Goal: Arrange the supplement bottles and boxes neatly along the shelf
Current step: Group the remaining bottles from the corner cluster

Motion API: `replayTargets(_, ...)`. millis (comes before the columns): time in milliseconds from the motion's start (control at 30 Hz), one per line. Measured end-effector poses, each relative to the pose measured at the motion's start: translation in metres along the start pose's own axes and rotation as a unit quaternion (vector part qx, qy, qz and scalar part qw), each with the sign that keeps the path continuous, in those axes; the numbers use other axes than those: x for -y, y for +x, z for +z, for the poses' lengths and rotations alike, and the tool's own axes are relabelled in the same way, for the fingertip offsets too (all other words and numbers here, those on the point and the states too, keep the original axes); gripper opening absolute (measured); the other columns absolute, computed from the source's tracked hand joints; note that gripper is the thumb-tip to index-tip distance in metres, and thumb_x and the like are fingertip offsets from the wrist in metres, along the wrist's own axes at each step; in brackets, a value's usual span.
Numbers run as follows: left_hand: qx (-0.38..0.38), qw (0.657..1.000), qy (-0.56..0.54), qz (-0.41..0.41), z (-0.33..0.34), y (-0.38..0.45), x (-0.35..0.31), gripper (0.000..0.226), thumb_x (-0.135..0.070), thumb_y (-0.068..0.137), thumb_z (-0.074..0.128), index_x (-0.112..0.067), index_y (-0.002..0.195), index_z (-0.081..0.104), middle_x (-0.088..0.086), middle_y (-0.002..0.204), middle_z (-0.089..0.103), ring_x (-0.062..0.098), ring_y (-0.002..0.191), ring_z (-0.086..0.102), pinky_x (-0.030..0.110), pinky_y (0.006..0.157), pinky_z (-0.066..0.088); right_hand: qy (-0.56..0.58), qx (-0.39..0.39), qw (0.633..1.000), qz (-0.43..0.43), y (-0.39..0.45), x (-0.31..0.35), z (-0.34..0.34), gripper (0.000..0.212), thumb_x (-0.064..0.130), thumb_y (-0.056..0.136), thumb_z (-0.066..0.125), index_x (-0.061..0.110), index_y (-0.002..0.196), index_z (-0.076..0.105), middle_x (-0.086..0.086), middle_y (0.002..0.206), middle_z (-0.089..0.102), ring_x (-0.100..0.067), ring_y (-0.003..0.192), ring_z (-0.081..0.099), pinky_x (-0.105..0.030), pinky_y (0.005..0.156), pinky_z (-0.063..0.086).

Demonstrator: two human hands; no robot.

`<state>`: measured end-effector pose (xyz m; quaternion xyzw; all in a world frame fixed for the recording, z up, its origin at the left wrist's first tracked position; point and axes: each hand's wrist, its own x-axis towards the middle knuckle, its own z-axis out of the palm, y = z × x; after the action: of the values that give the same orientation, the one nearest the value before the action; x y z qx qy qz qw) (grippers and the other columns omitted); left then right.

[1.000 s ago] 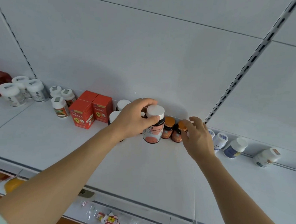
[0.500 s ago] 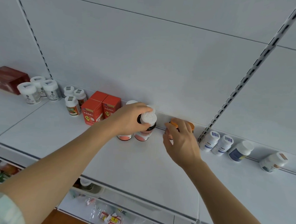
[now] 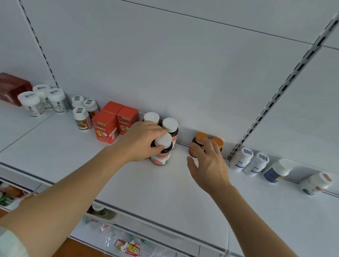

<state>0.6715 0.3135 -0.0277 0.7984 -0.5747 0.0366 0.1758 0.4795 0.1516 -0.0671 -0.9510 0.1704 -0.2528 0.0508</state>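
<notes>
On the white shelf [image 3: 161,189] my left hand [image 3: 142,140] grips a dark bottle with a white cap and pink label [image 3: 161,154]. It stands upright in front of two like bottles [image 3: 169,125] at the back wall. My right hand [image 3: 208,164] reaches to a pair of orange-capped dark bottles [image 3: 202,137] by the wall. Its fingertips touch the nearer one and its thumb is spread clear of it. Left of my left hand stand red boxes [image 3: 105,128].
Small white-capped bottles [image 3: 82,119] and larger white jars [image 3: 33,104] stand further left, beside a dark red box [image 3: 6,87]. White bottles with blue labels [image 3: 242,159] lean at the right, past a slotted upright [image 3: 269,106]; one more [image 3: 314,183] lies tilted. Lower shelves hold packets.
My left hand lowered the white-capped bottle onto the shelf in front of the two others. My right hand slid the orange-capped bottles back to the wall and loosened its thumb.
</notes>
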Motion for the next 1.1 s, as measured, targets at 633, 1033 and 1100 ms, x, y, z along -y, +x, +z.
replayTargets(633, -0.086, 0.994, -0.004, 0.066, 0.017, 0.019, -0.042, 0.047, -0.038, 0.084, 0.058, -0.01, 0.12, 0.063, 0.007, 0.124, 0.06, 0.029, 0.119, 0.053, 0.045, 0.101, 0.041, -0.069, 0.038, 0.992, 0.099, -0.037, -0.009, -0.029, 0.049, 0.035, 0.09, 0.06, 0.011, 0.133, 0.055, -0.016, 0.143, 0.048, -0.038, 0.14, 0.035, -0.053, 0.108, 0.039)
replayTargets(1033, -0.074, 0.975, -0.075, 0.197, 0.065, 0.042, -0.253, 0.04, -0.038, 0.087, 0.052, -0.012, 0.116, 0.064, 0.004, 0.118, 0.063, 0.027, 0.115, 0.055, 0.042, 0.102, 0.041, -0.146, 0.005, 0.957, 0.249, -0.184, -0.097, -0.141, 0.053, 0.036, 0.091, 0.061, 0.007, 0.135, 0.054, -0.019, 0.144, 0.049, -0.04, 0.14, 0.036, -0.052, 0.11, 0.039)
replayTargets(1100, -0.065, 0.973, -0.084, 0.206, 0.077, 0.041, -0.301, 0.042, -0.038, 0.088, 0.052, -0.012, 0.118, 0.064, 0.004, 0.119, 0.062, 0.026, 0.116, 0.054, 0.039, 0.103, 0.04, -0.152, 0.0, 0.952, 0.266, -0.221, -0.116, -0.166, 0.053, 0.036, 0.092, 0.061, 0.007, 0.136, 0.054, -0.019, 0.144, 0.049, -0.04, 0.14, 0.035, -0.052, 0.111, 0.038)
